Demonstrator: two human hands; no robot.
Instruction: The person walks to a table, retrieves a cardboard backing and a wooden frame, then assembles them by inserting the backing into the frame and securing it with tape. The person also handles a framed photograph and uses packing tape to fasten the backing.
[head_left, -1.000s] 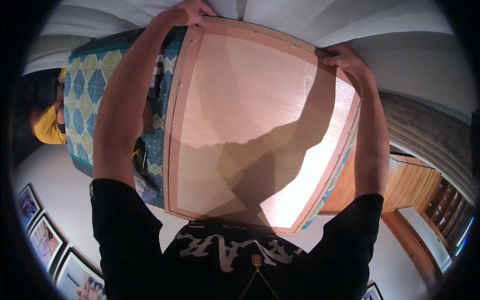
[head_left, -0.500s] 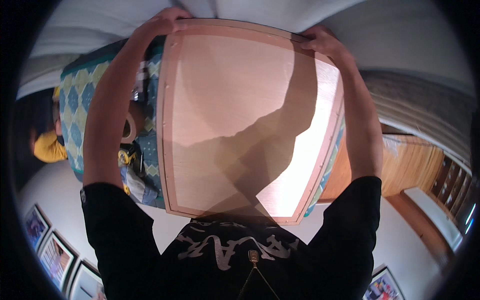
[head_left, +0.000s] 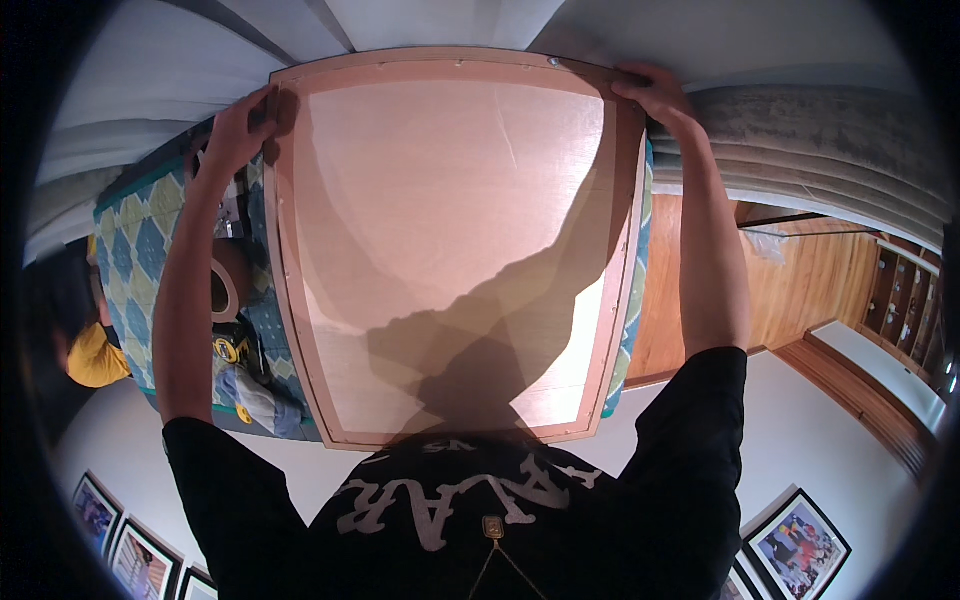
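A large framed board (head_left: 460, 200), pale brown with fasteners along its wooden border, stands tilted in front of my chest and fills the middle. My left hand (head_left: 243, 130) grips its left edge close to the far left corner. At the far right corner my right hand (head_left: 655, 95) is closed round the border, the fingertips on the face towards me. Shadows of my arms and head fall across the board. Its lower edge reaches my black shirt, and its far side is hidden.
Left of the board, a patterned quilted cover (head_left: 130, 230) carries a tape roll (head_left: 228, 285), a yellow-and-black tape measure (head_left: 232, 347) and a grey glove-like item (head_left: 258, 400). A person in yellow (head_left: 97, 358) is at far left. Framed pictures (head_left: 800, 545) hang behind; wooden floor (head_left: 800, 285) lies right.
The board has turned a little and shifted left, sitting straighter in view. My left hand has moved from its far edge to its left side; my right hand is now at the far right corner.
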